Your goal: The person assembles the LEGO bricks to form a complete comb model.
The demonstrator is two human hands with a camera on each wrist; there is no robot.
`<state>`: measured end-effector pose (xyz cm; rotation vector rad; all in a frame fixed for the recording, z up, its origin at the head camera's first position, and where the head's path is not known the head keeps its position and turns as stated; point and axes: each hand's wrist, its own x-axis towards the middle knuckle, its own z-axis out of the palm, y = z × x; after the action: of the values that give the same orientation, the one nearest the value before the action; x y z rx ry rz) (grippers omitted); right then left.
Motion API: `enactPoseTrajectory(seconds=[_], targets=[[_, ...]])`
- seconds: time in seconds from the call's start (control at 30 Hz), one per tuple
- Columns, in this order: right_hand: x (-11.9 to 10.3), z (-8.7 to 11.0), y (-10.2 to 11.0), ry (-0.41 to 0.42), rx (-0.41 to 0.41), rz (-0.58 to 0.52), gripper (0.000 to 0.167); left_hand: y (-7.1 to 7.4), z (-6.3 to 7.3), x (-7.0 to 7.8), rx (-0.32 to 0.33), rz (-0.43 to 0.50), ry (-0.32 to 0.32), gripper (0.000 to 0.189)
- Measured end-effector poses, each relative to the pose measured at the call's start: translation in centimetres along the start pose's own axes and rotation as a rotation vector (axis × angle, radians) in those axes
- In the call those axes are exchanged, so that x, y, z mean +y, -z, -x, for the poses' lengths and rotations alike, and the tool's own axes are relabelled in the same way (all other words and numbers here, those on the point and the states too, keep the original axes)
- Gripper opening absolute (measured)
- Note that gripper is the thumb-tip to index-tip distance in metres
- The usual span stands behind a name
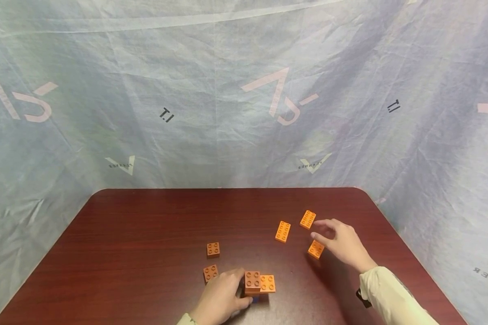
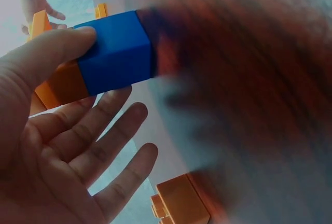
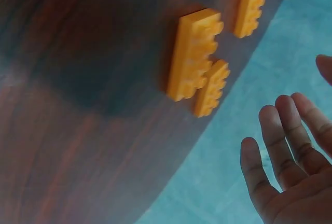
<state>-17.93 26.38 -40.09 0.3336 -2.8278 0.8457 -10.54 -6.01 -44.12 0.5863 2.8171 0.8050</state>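
Note:
Near the front of the table, my left hand grips a small stack of toy building bricks. A brown-orange square brick tops the stack, and an orange brick beneath it juts out to the right. In the left wrist view the thumb presses on the blue brick at the stack's base, while the other fingers spread behind. My right hand hovers with relaxed, parted fingers and holds nothing. Close below its thumb lies an orange brick, partly covered; another orange brick is just beyond the fingertips.
A third loose orange brick lies left of the right hand. Two brown-orange square bricks, a farther one and a nearer one, sit by the left hand. The dark red table ends at a hanging printed cloth.

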Motion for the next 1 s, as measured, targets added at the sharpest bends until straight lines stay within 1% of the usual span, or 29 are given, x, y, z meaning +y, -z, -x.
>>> enactPoseTrajectory(seconds=[0.13, 0.43, 0.57, 0.63, 0.7, 0.87, 1.0], targets=[[1.0, 0.2, -0.2, -0.043, -0.001, 0.011, 0.042, 0.0, -0.1, 0.0, -0.02, 0.012, 0.014, 0.051], [2.4, 0.7, -0.5, -0.146, -0.056, 0.047, 0.064, 0.1, 0.0, 0.1, -0.015, 0.013, 0.018, 0.05], [2.8, 0.8, -0.6, -0.17, -0.078, 0.054, 0.069, 0.2, 0.0, 0.2, -0.018, 0.018, 0.029, 0.053], [2.9, 0.9, -0.8, -0.171, -0.082, 0.055, 0.068, 0.3, 0.0, 0.2, -0.019, 0.018, 0.03, 0.054], [3.2, 0.9, -0.9, -0.16, -0.082, 0.046, 0.063, 0.3, 0.0, 0.2, -0.019, 0.017, 0.029, 0.054], [3.9, 0.9, -1.0, -0.086, -0.093, 0.027, 0.045, 0.2, -0.1, 0.3, -0.028, 0.014, 0.037, 0.055], [4.4, 0.8, -1.1, -0.052, -0.111, 0.043, 0.043, 0.1, -0.2, 0.3, -0.039, 0.017, 0.046, 0.055]])
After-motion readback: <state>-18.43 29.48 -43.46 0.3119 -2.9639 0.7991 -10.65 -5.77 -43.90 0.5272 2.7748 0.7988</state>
